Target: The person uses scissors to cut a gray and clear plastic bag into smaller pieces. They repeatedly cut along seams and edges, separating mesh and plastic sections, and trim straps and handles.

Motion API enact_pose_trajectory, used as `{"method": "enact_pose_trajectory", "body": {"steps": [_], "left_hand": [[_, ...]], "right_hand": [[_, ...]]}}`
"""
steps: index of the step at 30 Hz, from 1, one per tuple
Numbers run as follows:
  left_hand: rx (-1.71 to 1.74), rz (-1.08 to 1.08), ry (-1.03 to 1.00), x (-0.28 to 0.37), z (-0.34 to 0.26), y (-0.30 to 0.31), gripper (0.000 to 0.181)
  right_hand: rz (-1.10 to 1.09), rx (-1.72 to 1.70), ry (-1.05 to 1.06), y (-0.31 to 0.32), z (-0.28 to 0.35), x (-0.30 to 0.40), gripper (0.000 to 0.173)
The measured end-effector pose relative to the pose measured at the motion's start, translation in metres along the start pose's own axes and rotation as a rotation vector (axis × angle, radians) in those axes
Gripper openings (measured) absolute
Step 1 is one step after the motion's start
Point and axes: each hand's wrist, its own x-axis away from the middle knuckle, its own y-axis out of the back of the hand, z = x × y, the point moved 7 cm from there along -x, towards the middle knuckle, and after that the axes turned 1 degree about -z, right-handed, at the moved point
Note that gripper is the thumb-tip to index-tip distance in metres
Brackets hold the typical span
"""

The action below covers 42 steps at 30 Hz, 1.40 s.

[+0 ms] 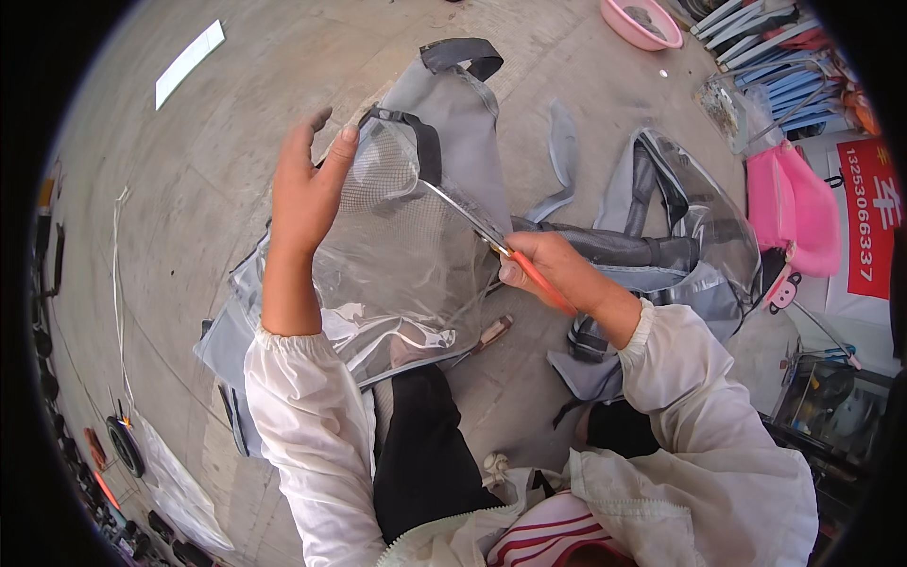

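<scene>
A pair of scissors with orange handles is in my right hand, its blades pointing up and to the left. The blade tips lie against a cover of clear plastic and grey fabric, beside a mesh panel and a black strap with a buckle. At the upper left edge of this cover is my left hand. Its thumb and forefinger are apart; the other fingers are partly hidden, so whether they pinch the edge is unclear. The cover drapes over my leg and onto the concrete floor.
A second grey and clear plastic cover lies to the right, near a loose grey strip. A brown-handled tool sits by my knee. Further off are a pink basin, a pink bag and a small wheel.
</scene>
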Motion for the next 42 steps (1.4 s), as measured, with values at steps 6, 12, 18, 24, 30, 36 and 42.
{"method": "enact_pose_trajectory", "body": {"steps": [6, 12, 18, 24, 30, 36, 42], "left_hand": [[-0.116, 0.439, 0.293, 0.026, 0.027, -0.008, 0.043], [0.437, 0.523, 0.476, 0.051, 0.033, -0.017, 0.033], [0.379, 0.592, 0.339, 0.063, 0.023, -0.036, 0.030], [0.436, 0.529, 0.378, 0.065, 0.030, -0.044, 0.021], [0.516, 0.505, 0.410, 0.067, 0.018, -0.038, 0.019], [0.588, 0.446, 0.472, 0.067, 0.021, -0.034, 0.023], [0.558, 0.464, 0.471, 0.070, 0.020, -0.029, 0.032]], "right_hand": [[0.055, -0.066, -0.030, 0.003, -0.009, 0.008, 0.051], [0.148, -0.159, -0.123, 0.002, -0.013, 0.011, 0.054], [0.273, -0.166, -0.166, 0.006, -0.005, 0.010, 0.051], [0.246, -0.084, -0.072, 0.004, 0.017, 0.006, 0.046], [0.227, -0.002, 0.012, 0.001, 0.023, -0.002, 0.044], [0.207, 0.006, -0.057, -0.003, 0.029, -0.001, 0.047], [0.230, -0.024, -0.112, -0.007, 0.032, 0.002, 0.045]]}}
